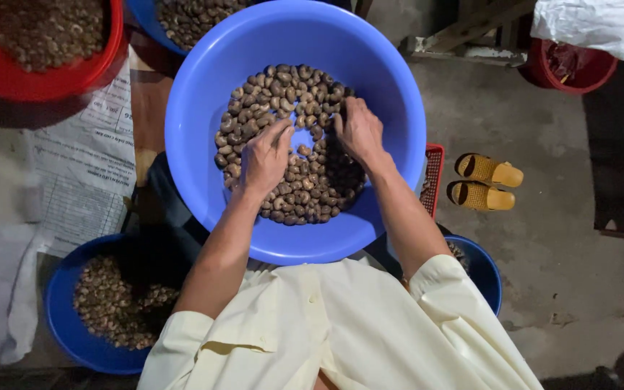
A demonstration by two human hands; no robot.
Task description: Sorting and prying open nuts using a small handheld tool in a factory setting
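Nuts, brown and kidney-shaped in their shells (283, 137), lie heaped in the wide blue plastic basin (370, 58) on the person's lap, with a bare patch of blue showing at the middle of the heap. The left hand (265, 155) rests on the pile with fingers curled loosely, thumb and forefinger seemingly pinched on a nut or two, though what it grips cannot be made out. The right hand (359, 130) lies flat-fingered and open on the heap, pressing into its right side.

The basin appears to rest only on the knees, so a hard sweep by either hand could tip it and spill nuts onto the concrete floor (543, 238). The heap lies toward the near wall; a quick rake that way might flick nuts over the rim onto the pale yellow shirt (341, 325). Strays could also drop into the smaller blue bowl of nuts (63, 318) at lower left and mix the lots. The red tub (102, 61) and yellow sandals (485, 180) stand well apart.
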